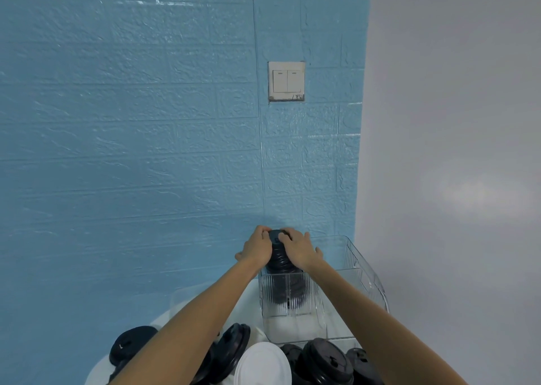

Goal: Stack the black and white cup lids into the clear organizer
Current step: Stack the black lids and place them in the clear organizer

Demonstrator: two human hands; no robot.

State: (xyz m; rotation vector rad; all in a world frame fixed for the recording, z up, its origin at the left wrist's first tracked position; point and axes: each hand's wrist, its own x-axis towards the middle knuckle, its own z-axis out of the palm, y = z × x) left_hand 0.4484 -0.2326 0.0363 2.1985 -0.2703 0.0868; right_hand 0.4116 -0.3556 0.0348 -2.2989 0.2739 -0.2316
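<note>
Here both hands — left hand (255, 248), right hand (298, 250) — grip one black lid stack (278, 255); one white lid (262, 364) lies loose.

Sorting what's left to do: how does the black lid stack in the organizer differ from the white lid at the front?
The black stack is many dark lids piled upright inside the organizer, held by both the left hand and right hand. The white lid is single, lies loose outside it, untouched. Both are round cup lids.
</note>
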